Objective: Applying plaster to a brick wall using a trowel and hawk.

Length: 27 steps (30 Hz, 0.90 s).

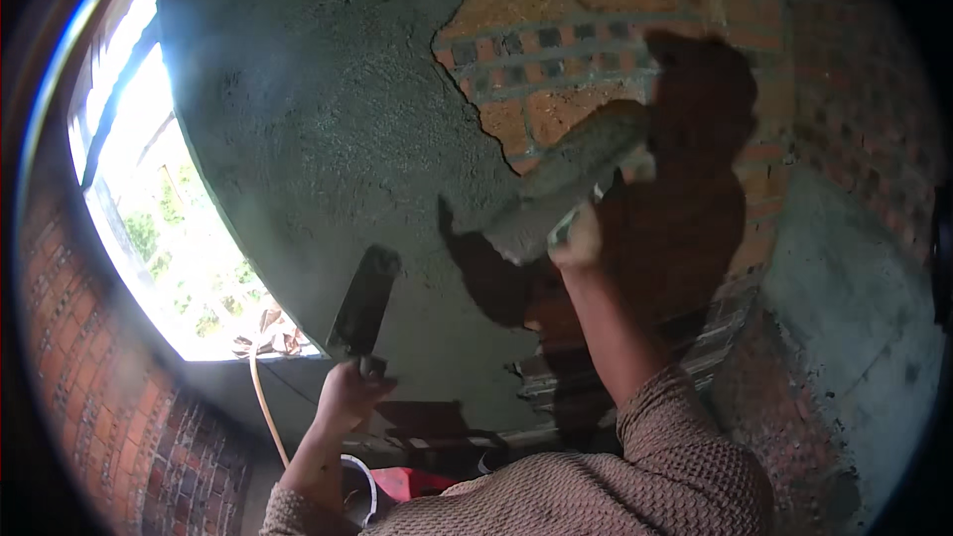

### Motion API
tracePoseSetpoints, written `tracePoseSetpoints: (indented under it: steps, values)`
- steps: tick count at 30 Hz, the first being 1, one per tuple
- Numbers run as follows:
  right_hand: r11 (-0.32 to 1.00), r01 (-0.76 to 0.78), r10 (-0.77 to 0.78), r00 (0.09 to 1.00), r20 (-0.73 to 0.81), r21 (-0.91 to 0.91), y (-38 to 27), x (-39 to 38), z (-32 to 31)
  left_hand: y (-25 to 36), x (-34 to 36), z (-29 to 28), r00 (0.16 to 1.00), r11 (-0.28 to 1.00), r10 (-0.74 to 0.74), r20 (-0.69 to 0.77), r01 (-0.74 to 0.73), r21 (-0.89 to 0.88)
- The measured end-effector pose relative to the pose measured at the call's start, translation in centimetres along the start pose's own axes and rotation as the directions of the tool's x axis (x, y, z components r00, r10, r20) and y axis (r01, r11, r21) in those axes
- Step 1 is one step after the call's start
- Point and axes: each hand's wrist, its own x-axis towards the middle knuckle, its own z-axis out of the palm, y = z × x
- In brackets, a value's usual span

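Observation:
My right hand (579, 240) is closed round the handle of a plastering trowel (526, 230), raised against the wall near the boundary between grey mortar and bare brick. Its long blade slants up to the right, and its outline blends partly with the mortar around it. Lower and to the left, my left hand (349, 397) grips a second trowel (365, 303), its dark, blunt-ended blade pointing upward in front of the plastered surface. Wet grey mortar (308, 109) covers the wall's left part, with a ragged edge towards exposed orange brickwork (596, 5).
A bright window opening (189, 238) lies to the left, with a pale hose or cable (263, 402) running down from its sill. Below me are a red object (405, 482) and a white curved rim (369, 484). My shadow falls across the bricks; a grey-coated wall (844, 308) stands right.

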Motion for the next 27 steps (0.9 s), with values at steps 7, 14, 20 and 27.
tracePoseSetpoints:
  steps: [7, 14, 20, 27]
  values:
    - [0.891, 0.31, -0.358, 0.929, -0.094, -0.333, 4.1, 5.8, 8.2, -8.5, -2.4, -4.3, 0.945, 0.903, -0.325, 0.045, 0.324, -0.282]
    - [0.673, 0.391, -0.592, 0.793, -0.142, -0.628, 8.1, 10.5, 12.3, -13.9, -4.3, -6.4, 0.863, 0.794, -0.498, 0.084, 0.493, -0.355]
    - [0.526, 0.373, -0.644, 0.762, -0.072, -0.764, 12.7, 13.6, 15.9, -17.9, -3.4, -8.7, 0.846, 0.773, -0.531, 0.046, 0.505, -0.384]
    - [0.168, 0.462, -0.723, 0.658, 0.209, -0.871, 18.0, 20.6, 17.4, -24.3, -1.9, -11.2, 0.83, 0.75, -0.549, 0.093, 0.539, -0.383]
